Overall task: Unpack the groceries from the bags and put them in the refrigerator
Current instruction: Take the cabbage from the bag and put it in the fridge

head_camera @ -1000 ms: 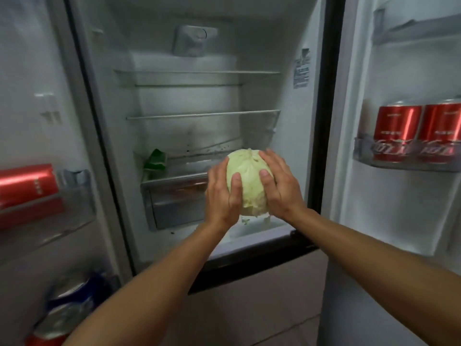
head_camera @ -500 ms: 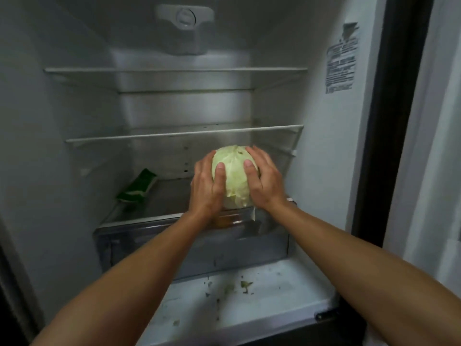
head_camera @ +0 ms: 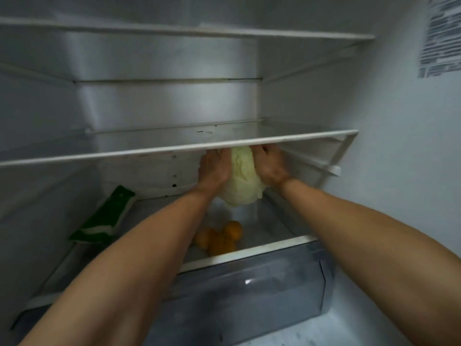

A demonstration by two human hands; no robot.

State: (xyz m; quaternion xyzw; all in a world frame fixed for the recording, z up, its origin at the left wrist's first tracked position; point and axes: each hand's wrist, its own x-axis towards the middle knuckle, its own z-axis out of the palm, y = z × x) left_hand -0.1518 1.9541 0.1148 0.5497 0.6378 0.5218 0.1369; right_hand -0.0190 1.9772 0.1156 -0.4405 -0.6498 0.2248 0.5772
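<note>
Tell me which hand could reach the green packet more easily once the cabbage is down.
Left, probably. The left hand grips the cabbage on the side nearer the packet; the right hand grips the far side.

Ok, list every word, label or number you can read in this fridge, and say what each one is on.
Sticker on the right inner wall: several lines of dark print, all too blurred to read.
Green packet on the left: no legible print.
Cabbage, oranges: no text on them.
So nothing here can be quoted.
</note>
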